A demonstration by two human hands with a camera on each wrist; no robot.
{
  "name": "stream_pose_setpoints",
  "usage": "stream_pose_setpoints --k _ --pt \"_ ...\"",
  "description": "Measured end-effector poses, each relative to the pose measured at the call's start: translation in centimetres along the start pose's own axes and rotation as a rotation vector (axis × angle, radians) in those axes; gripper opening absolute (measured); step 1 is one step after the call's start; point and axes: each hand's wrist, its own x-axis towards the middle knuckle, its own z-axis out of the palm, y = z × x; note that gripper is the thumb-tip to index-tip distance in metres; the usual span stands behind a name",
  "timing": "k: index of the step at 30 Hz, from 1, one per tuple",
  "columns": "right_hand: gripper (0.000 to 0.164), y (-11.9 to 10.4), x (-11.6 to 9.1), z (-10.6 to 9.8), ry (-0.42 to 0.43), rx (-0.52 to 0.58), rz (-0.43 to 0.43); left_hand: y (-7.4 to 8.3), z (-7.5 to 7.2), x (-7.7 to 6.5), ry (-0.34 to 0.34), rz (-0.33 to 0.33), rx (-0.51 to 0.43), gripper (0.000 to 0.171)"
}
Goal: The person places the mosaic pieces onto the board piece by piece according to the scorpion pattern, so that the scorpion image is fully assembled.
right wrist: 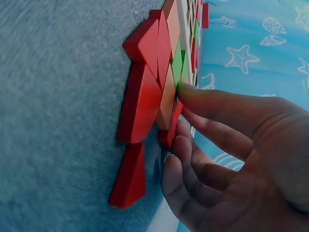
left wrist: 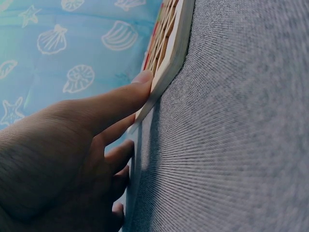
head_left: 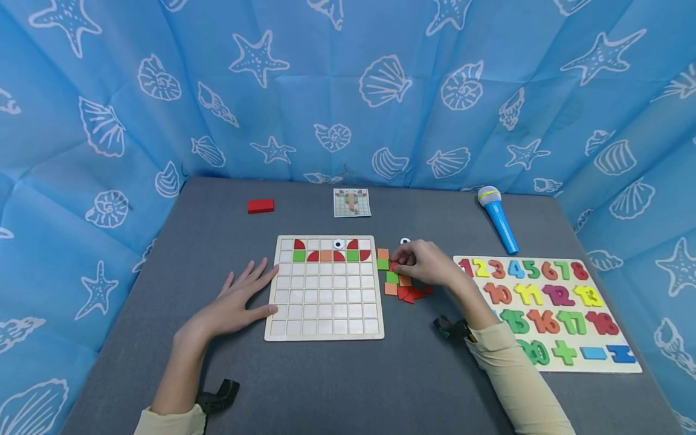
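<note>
A wooden grid board [head_left: 325, 326] lies in the middle of the table, with red, green, orange and eye tiles in its top rows. My left hand [head_left: 239, 305] rests at the board's left edge, fingers spread; in the left wrist view the thumb [left wrist: 123, 99] touches its rim. Right of the board, my right hand [head_left: 426, 263] reaches into a loose pile of tiles. Its thumb and fingers pinch a red tile [right wrist: 177, 112], partly hidden by the fingertips. Around it lie green tiles [head_left: 392, 277], orange tiles [head_left: 390, 289] and red pieces [head_left: 410, 294].
A small pattern card [head_left: 351, 203] lies behind the board, and a red block [head_left: 261, 206] sits at the back left. An eye tile [head_left: 405, 240] is beyond my right hand. At right are a blue toy microphone [head_left: 500, 223] and a number puzzle board [head_left: 584, 365].
</note>
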Motion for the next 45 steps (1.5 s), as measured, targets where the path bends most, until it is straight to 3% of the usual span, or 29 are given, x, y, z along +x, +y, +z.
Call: stream_pose_setpoints --k 2,10,16,21,28,45 --pt "0.011 0.1 -0.1 0.0 -0.001 0.011 -0.001 0.1 0.0 0.0 -0.003 0.004 -0.005 0.088" --pt "0.007 0.1 -0.5 -0.2 0.033 0.055 -0.006 0.8 -0.3 0.2 -0.067 -0.086 0.025 0.09" --pt "0.012 -1.5 -0.5 0.2 0.094 0.12 -0.065 0.8 -0.3 0.2 -0.07 -0.091 0.024 0.09" --pt "0.015 -3.4 0.1 1.0 0.081 0.188 -0.103 0.9 -0.3 0.2 -0.067 -0.094 0.026 0.09" --pt "0.026 -6.2 1.9 2.4 0.047 0.229 -0.146 0.7 -0.2 0.3 -0.064 -0.099 0.033 0.09" --pt "0.024 -11.4 8.9 6.5 -0.005 0.294 -0.219 0.5 -0.3 0.4 -0.06 -0.08 0.042 0.091"
